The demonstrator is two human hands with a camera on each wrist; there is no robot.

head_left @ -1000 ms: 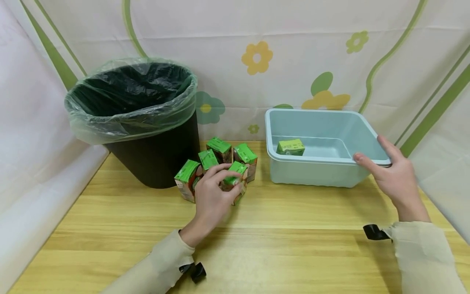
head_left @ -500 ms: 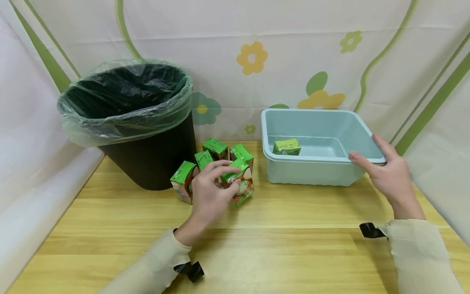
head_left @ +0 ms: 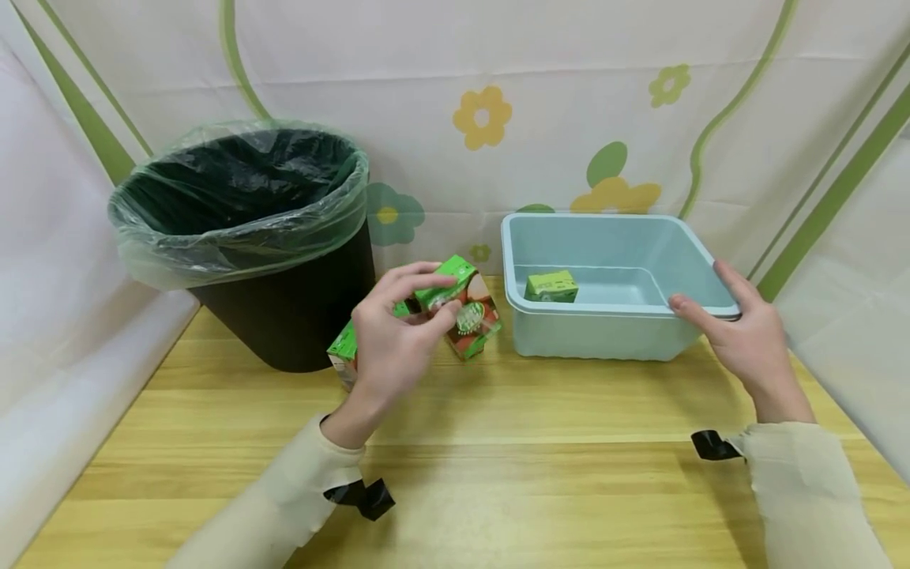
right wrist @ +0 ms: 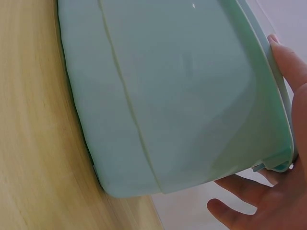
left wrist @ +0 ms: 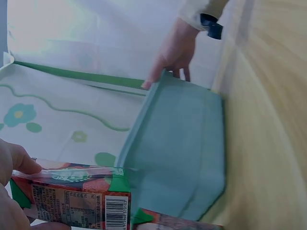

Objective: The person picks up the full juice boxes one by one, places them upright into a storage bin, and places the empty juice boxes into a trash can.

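Observation:
My left hand (head_left: 394, 340) pinches a green-topped juice box (head_left: 475, 316) between thumb and fingers, tilted and lifted off the table. In the left wrist view, the barcode and a clear straw wrapper show on this juice box. More green-topped juice boxes (head_left: 344, 353) stand behind and left of the hand, mostly hidden by it. My right hand (head_left: 753, 348) grips the near right corner of a light blue plastic tub (head_left: 604, 336), thumb over the rim and fingers underneath, as the right wrist view shows. Inside the tub, toward its left end, lies a light green box (head_left: 551, 287).
A black bin (head_left: 284, 316) with a translucent green bag (head_left: 235, 251) folded over its rim stands at the back left. Flower-printed white cloth (head_left: 426, 63) hangs behind and at both sides of the wooden table (head_left: 540, 474).
My left hand has lifted the front juice box out of the group, up and away from me, tilting it. The right hand keeps its grip on the tub.

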